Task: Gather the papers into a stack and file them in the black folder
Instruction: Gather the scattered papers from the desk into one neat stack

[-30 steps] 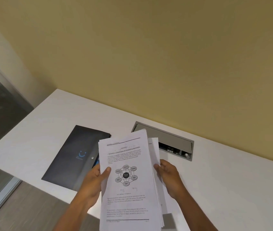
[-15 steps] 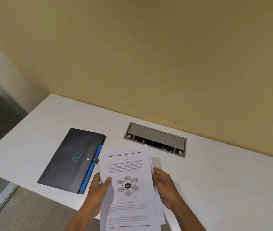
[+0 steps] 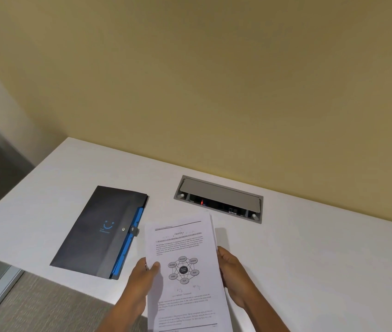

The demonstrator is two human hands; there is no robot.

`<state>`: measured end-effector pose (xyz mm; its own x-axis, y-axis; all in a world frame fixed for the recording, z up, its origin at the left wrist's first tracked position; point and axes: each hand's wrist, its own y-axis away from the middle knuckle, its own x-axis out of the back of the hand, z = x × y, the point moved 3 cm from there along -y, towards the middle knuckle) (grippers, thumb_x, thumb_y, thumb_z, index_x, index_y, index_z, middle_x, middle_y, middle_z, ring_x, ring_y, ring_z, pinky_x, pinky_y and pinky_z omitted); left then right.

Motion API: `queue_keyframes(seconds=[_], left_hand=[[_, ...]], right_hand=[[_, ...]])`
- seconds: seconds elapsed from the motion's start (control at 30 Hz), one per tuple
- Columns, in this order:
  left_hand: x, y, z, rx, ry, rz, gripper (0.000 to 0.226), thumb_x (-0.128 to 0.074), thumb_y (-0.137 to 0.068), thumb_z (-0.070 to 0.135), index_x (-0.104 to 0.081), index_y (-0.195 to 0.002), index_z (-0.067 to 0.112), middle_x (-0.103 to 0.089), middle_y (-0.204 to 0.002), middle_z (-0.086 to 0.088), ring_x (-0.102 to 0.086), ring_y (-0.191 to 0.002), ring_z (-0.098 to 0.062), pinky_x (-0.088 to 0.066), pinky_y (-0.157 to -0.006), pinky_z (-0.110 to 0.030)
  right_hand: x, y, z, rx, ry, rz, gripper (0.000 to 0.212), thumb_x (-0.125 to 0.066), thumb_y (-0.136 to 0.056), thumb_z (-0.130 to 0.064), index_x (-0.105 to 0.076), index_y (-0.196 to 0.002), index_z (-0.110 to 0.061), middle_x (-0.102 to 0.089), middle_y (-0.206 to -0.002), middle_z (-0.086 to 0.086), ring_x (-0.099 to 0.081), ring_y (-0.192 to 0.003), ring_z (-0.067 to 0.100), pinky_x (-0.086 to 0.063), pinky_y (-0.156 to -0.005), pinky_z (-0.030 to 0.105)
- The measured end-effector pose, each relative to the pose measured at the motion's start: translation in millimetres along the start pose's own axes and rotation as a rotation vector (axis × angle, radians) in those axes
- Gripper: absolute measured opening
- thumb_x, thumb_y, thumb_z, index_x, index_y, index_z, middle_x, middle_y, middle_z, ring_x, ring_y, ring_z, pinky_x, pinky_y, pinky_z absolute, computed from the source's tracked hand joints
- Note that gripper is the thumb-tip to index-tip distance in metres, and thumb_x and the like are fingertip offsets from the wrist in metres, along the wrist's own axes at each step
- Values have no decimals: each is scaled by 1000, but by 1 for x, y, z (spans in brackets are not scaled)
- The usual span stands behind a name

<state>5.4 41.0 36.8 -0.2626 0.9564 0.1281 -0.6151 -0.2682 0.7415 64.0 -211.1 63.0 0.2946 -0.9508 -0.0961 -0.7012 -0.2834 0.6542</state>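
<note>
A stack of white printed papers (image 3: pixel 185 250) with a round diagram on the top sheet is held above the table's front edge. My left hand (image 3: pixel 143 277) grips its left edge with the thumb on top. My right hand (image 3: pixel 229 267) holds its right edge. The sheets look squared together, with only thin edges of lower sheets showing at the right. The black folder (image 3: pixel 94 231) lies closed and flat on the table to the left of the stack, with a snap tab and blue dividers showing along its right edge.
The white table (image 3: pixel 321 259) runs along a yellow wall. A grey recessed cable box (image 3: pixel 219 195) with its lid tilted open sits behind the stack. The table's front edge drops to carpet at the lower left, beside a glass partition.
The stack has moved down and slightly right, off the folder, which is now fully uncovered. The loose sheets that stuck out at the right are now aligned with the stack.
</note>
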Motion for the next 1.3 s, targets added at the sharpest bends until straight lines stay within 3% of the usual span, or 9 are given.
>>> queue_keyframes(seconds=[0.2,0.3,0.4,0.57,0.7,0.87,1.03,1.23,1.3], left_hand=[[-10,-1,10,-46,36,6,24,-57,-110,18,-61,-133,22,-70,-134,-3,-63,-120,-27,-52,-100,-45],[-19,0,21,-82,65,-15,22,-58,-110,19,-61,-131,25,-72,-129,-2,-67,-117,-27,-58,-92,-46],[-32,3,36,-133,59,-47,18,-57,-110,21,-60,-124,32,-74,-122,0,-69,-111,-26,-58,-76,-37],[-49,3,58,-235,39,-81,20,-58,-110,22,-57,-127,32,-73,-123,-2,-69,-113,-28,-59,-81,-42],[-55,2,66,-335,75,-76,34,-61,-108,17,-58,-135,36,-72,-129,3,-68,-119,-24,-61,-94,-45],[-59,-1,63,-399,25,-124,42,-67,-105,22,-57,-138,47,-74,-125,13,-69,-116,-11,-60,-76,-16],[-70,-10,40,-376,-68,-141,45,-58,-109,17,-49,-145,41,-66,-132,12,-62,-123,-15,-55,-100,-30],[-67,-14,37,-334,-32,-102,39,-69,-103,17,-61,-124,49,-78,-112,19,-67,-116,-10,-52,-92,-26],[-62,-14,43,-345,-9,-115,41,-74,-99,16,-65,-119,51,-80,-108,26,-71,-112,-8,-57,-85,-21]], right_hand=[[9,-4,5,-64,-107,51,56,-39,-101,-76,-58,-146,-48,-60,-149,-23,-55,-144,11,-38,-125,43],[9,-2,-8,69,54,147,22,-66,-98,-54,-63,-120,-59,-68,-133,-35,-60,-130,-3,-51,-102,24],[12,-5,-14,148,178,239,28,-66,-102,-33,-57,-113,-58,-69,-116,-40,-60,-119,-10,-49,-85,14],[21,-6,-22,228,140,360,31,-69,-101,-21,-62,-110,-50,-68,-101,-50,-65,-96,-24,-53,-64,4],[34,-5,-24,273,51,467,35,-73,-97,-11,-70,-111,-43,-78,-103,-32,-74,-94,-10,-59,-65,8],[41,-3,-11,284,4,519,37,-72,-100,-13,-69,-122,-43,-80,-112,-23,-73,-103,-10,-55,-79,9],[40,-11,19,198,-15,506,33,-73,-101,-16,-68,-131,-29,-78,-121,-9,-72,-112,4,-53,-91,20],[43,-14,26,172,12,500,19,-77,-98,-22,-74,-105,-40,-82,-96,-25,-76,-94,1,-54,-73,8],[46,-15,22,190,5,472,20,-79,-97,-22,-77,-107,-39,-82,-102,-24,-76,-97,-3,-55,-83,16]])
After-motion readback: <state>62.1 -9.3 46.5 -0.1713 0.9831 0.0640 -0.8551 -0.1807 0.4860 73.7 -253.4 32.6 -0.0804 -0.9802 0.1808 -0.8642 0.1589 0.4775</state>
